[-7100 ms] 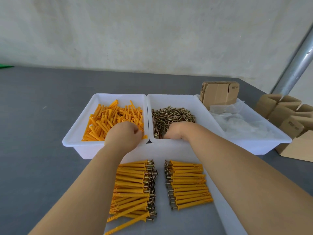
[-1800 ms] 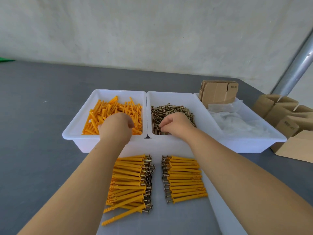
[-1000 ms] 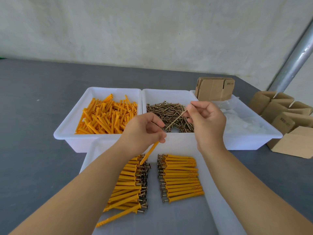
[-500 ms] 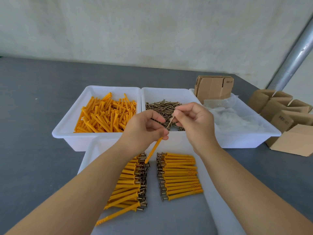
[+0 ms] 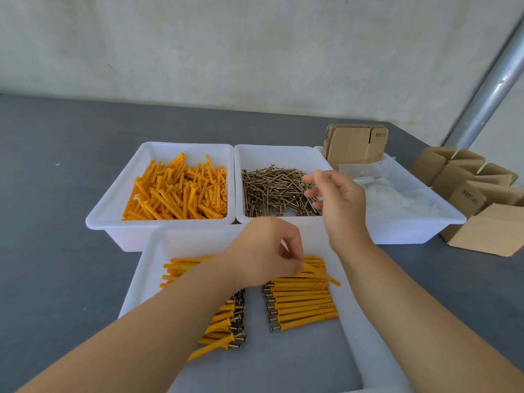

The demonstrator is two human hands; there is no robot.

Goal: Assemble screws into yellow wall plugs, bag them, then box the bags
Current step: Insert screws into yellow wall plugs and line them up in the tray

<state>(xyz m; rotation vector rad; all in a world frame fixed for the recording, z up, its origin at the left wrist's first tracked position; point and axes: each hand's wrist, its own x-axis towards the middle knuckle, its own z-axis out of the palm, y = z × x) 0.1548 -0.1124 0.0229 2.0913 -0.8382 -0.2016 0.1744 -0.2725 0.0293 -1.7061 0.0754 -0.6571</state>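
My left hand (image 5: 265, 251) hovers low over the front white tray (image 5: 141, 279), its curled fingers pinching an assembled yellow plug (image 5: 323, 276) that slants across the top of the right row of assembled plugs (image 5: 303, 304). A left row of assembled plugs (image 5: 224, 324) is partly hidden under my left forearm. My right hand (image 5: 337, 199) is raised over the bin of loose screws (image 5: 272, 188), fingers relaxed and spread, with nothing in it. Loose yellow plugs (image 5: 181, 191) fill the left bin.
A third white bin (image 5: 442, 214) at the right holds clear plastic bags (image 5: 397, 199), with flat cardboard blanks (image 5: 354, 143) leaning at its back. Folded cardboard boxes (image 5: 467, 182) stand at the table's right edge beside a metal pole (image 5: 487, 89).
The screw has gone into the plug. My left hand has dropped to the tray with the assembled plug, and my right hand has let go and moved back over the screws.
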